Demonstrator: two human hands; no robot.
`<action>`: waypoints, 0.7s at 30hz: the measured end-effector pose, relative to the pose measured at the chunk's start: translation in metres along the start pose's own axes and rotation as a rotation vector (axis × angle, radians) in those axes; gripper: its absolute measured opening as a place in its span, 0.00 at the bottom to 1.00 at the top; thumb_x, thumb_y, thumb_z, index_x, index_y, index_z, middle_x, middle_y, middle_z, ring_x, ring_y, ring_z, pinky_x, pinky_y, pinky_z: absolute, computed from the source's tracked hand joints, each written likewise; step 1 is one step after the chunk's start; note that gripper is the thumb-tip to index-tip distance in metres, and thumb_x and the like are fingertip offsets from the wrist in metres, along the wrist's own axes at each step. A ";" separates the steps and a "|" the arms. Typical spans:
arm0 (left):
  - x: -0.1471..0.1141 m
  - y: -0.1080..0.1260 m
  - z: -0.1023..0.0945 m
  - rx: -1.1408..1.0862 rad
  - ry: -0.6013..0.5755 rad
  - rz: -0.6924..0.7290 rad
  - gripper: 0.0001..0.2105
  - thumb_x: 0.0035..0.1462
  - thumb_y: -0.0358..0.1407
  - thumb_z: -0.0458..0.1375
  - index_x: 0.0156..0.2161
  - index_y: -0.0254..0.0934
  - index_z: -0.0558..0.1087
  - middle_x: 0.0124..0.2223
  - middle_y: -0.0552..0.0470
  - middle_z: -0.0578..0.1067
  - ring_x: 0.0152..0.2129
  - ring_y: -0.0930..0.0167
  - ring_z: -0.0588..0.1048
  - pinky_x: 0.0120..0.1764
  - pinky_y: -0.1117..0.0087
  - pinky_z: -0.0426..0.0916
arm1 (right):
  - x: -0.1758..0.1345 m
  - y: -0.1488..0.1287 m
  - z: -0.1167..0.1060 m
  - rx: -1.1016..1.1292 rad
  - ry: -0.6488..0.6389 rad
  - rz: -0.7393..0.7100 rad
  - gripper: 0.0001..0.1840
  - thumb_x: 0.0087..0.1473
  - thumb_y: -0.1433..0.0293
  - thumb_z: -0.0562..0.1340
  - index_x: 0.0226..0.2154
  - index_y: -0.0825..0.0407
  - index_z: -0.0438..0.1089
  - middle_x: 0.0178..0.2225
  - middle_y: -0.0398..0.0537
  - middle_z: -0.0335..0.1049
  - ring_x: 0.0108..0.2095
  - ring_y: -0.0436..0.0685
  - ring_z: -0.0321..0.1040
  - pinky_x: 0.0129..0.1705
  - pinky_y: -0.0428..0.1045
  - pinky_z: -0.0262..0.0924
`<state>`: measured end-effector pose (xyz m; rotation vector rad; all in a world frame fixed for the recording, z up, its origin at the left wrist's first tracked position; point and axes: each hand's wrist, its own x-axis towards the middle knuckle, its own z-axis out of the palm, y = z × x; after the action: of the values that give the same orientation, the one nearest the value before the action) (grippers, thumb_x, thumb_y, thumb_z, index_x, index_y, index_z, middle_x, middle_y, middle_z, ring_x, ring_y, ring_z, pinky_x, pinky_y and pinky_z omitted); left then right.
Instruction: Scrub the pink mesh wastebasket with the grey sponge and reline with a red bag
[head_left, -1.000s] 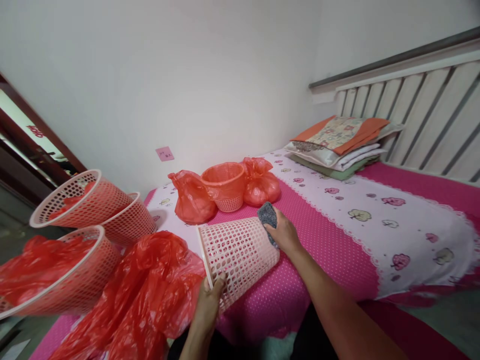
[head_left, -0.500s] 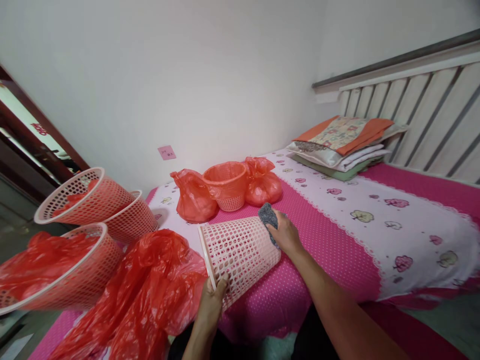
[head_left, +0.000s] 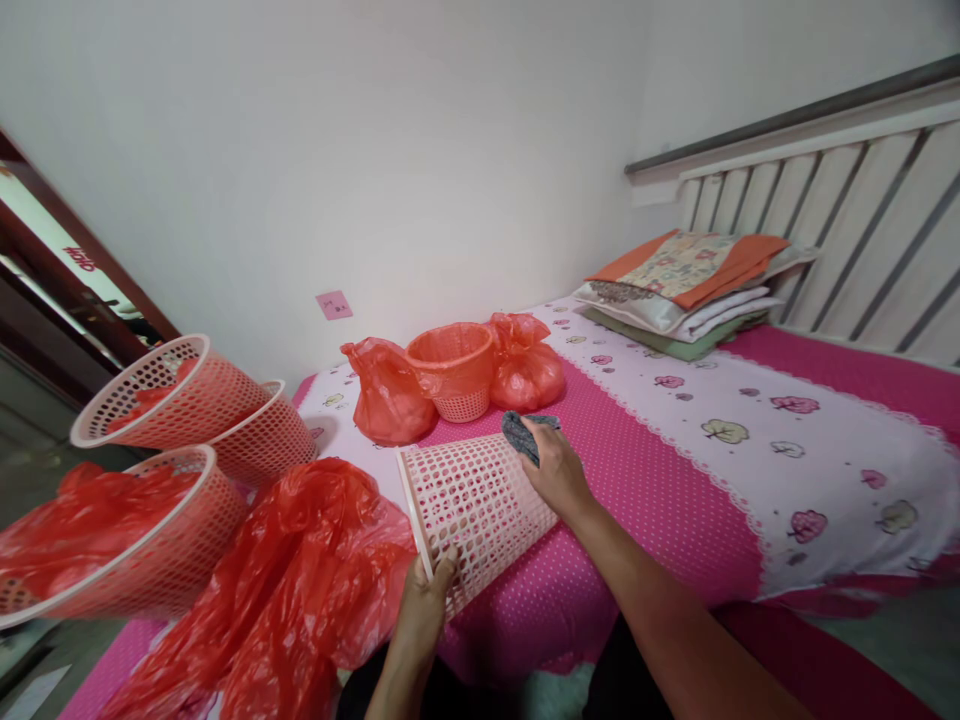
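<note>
A pale pink perforated plastic basket [head_left: 472, 500] lies on its side in front of me, its rim facing left. My left hand [head_left: 429, 592] grips that rim at the lower left, thumb on the outside and the other fingers hidden. Against the basket's upper side near the base, my right hand [head_left: 553, 462] presses a grey cloth [head_left: 520, 436], closed around it. Crumpled red plastic bags [head_left: 315, 560] lie just left of the basket. Beyond it stands a small basket lined with a red bag [head_left: 452, 365].
Two puffed red bags [head_left: 390, 395] flank the small basket by the wall. Several pink baskets [head_left: 202, 405] lean at the left, some with red bags inside. Folded bedding [head_left: 682, 290] is stacked at the far right of the bed [head_left: 652, 440], before a white slatted headboard [head_left: 832, 230].
My right hand has shifted slightly left with the cloth, along the basket's upper side away from its base edge. My left hand and the basket stay nearly in place.
</note>
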<state>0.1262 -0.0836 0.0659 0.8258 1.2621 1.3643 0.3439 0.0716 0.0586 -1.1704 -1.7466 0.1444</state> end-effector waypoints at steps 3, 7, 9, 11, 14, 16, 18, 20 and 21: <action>-0.002 0.002 0.002 0.015 0.004 -0.010 0.35 0.41 0.53 0.75 0.52 0.33 0.80 0.48 0.36 0.84 0.50 0.51 0.82 0.56 0.50 0.75 | 0.001 0.005 0.001 0.016 0.005 0.068 0.34 0.55 0.73 0.62 0.64 0.52 0.63 0.58 0.59 0.72 0.58 0.68 0.68 0.60 0.64 0.64; -0.003 0.001 0.003 0.026 -0.009 -0.024 0.36 0.41 0.54 0.75 0.52 0.33 0.80 0.48 0.36 0.84 0.49 0.50 0.82 0.55 0.50 0.76 | 0.001 0.004 -0.001 -0.050 -0.053 0.067 0.25 0.56 0.74 0.62 0.57 0.51 0.69 0.53 0.57 0.75 0.52 0.66 0.70 0.57 0.63 0.65; -0.002 -0.001 0.002 0.022 -0.025 -0.020 0.36 0.42 0.55 0.75 0.52 0.33 0.79 0.49 0.36 0.84 0.49 0.50 0.82 0.55 0.51 0.76 | 0.000 0.001 -0.002 -0.097 -0.072 0.034 0.20 0.57 0.76 0.61 0.52 0.50 0.72 0.49 0.55 0.77 0.50 0.66 0.69 0.55 0.61 0.66; -0.002 -0.002 0.001 0.012 -0.040 -0.017 0.36 0.43 0.55 0.74 0.54 0.33 0.79 0.50 0.35 0.84 0.50 0.51 0.82 0.55 0.52 0.75 | -0.001 -0.004 -0.002 -0.121 -0.081 0.002 0.16 0.58 0.76 0.61 0.48 0.49 0.73 0.46 0.54 0.77 0.48 0.65 0.68 0.53 0.59 0.65; -0.002 -0.004 0.000 0.007 -0.056 -0.016 0.36 0.45 0.54 0.73 0.55 0.33 0.78 0.50 0.35 0.84 0.49 0.52 0.82 0.56 0.52 0.75 | -0.001 -0.011 -0.001 -0.125 -0.089 -0.044 0.14 0.60 0.76 0.60 0.47 0.50 0.74 0.45 0.53 0.77 0.47 0.65 0.67 0.51 0.58 0.63; -0.002 -0.005 -0.001 0.007 -0.064 -0.013 0.35 0.45 0.54 0.73 0.54 0.33 0.79 0.49 0.36 0.84 0.49 0.51 0.82 0.56 0.50 0.74 | -0.001 -0.017 0.001 -0.134 -0.102 -0.078 0.14 0.60 0.77 0.60 0.47 0.51 0.74 0.44 0.54 0.77 0.47 0.65 0.67 0.51 0.58 0.63; -0.001 -0.007 -0.002 0.021 -0.057 -0.006 0.35 0.44 0.54 0.74 0.53 0.34 0.80 0.47 0.37 0.85 0.50 0.50 0.82 0.57 0.49 0.74 | -0.002 -0.026 0.005 -0.152 -0.112 -0.117 0.15 0.59 0.79 0.59 0.46 0.52 0.74 0.44 0.54 0.77 0.46 0.65 0.66 0.50 0.58 0.62; 0.001 -0.011 -0.004 0.035 -0.046 -0.001 0.34 0.43 0.55 0.74 0.52 0.34 0.80 0.46 0.37 0.85 0.49 0.50 0.81 0.57 0.48 0.74 | -0.002 -0.037 0.008 -0.163 -0.114 -0.165 0.16 0.59 0.79 0.58 0.46 0.52 0.74 0.44 0.53 0.77 0.45 0.65 0.66 0.50 0.58 0.61; 0.002 -0.014 -0.005 0.036 -0.047 -0.002 0.34 0.44 0.55 0.74 0.52 0.34 0.80 0.47 0.37 0.84 0.49 0.51 0.82 0.57 0.49 0.74 | -0.003 -0.043 0.009 -0.164 -0.115 -0.192 0.16 0.60 0.79 0.58 0.47 0.51 0.74 0.44 0.53 0.77 0.45 0.65 0.66 0.50 0.58 0.61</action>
<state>0.1246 -0.0848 0.0512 0.8768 1.2541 1.3171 0.3092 0.0503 0.0763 -1.1211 -1.9925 -0.0490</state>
